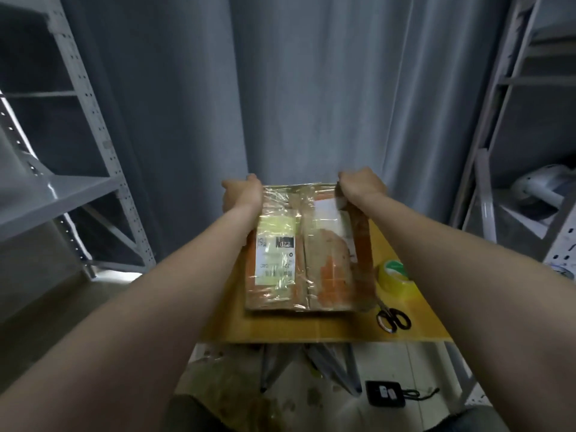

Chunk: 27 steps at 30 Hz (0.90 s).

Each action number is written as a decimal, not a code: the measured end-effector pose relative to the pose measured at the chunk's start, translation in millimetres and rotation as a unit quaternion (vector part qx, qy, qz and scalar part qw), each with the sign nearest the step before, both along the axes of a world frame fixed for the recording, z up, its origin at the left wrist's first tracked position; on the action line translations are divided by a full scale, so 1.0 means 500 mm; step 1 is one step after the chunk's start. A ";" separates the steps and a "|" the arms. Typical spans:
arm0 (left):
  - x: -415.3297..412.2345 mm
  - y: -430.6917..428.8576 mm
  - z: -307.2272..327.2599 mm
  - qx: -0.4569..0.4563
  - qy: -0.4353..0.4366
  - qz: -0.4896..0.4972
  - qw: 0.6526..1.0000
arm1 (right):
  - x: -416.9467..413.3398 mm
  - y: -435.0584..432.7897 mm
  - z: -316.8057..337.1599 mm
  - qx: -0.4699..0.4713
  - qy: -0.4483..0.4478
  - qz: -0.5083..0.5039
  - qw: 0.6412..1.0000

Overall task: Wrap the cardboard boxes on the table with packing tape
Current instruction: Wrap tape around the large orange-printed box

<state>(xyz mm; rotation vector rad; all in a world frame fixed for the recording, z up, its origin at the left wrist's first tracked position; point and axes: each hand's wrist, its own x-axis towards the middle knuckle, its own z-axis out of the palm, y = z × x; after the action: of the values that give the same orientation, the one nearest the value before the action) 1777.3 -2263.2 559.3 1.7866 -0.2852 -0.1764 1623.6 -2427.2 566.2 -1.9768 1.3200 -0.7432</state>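
Note:
A brown and orange cardboard box (314, 263), covered in shiny clear tape and bearing a white shipping label, stands tilted with its near edge on the small yellow table (311, 328). My left hand (241, 193) grips its far left corner. At the far right corner my right hand (361, 185) curls over the top edge. A roll of yellowish packing tape (393, 275) lies on the table just right of the box. My fingertips are hidden behind the box.
Black-handled scissors (393, 319) lie near the table's front right corner. Grey metal shelving stands at the left (93, 157) and at the right (505, 126), a grey curtain hangs behind. On the floor below sits a black device with a cable (386, 393).

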 end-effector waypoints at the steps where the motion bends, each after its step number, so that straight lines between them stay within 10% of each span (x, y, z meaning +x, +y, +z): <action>1: -0.006 0.010 0.008 -0.011 -0.011 0.016 1.000 | -0.009 0.005 0.007 -0.012 -0.018 -0.008 1.000; 6: -0.032 0.057 -0.003 -0.001 -0.025 0.015 1.000 | -0.045 0.030 0.005 -0.022 -0.038 -0.027 0.999; 12: -0.027 0.101 -0.065 0.066 0.057 -0.092 0.992 | -0.058 0.090 -0.019 -0.045 0.135 0.021 0.990; 19: -0.006 0.093 -0.049 0.110 -0.010 -0.139 0.984 | 0.076 0.211 -0.005 -0.274 0.196 0.179 0.925; 27: 0.042 0.095 -0.017 0.137 0.048 -0.174 0.974 | 0.175 0.226 -0.041 -0.180 0.294 0.258 0.903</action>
<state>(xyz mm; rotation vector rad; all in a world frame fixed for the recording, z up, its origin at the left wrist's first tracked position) 1798.5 -2215.8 551.0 1.9809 -0.5247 -0.5734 1710.9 -2314.5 545.6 -2.8406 0.9048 -0.1251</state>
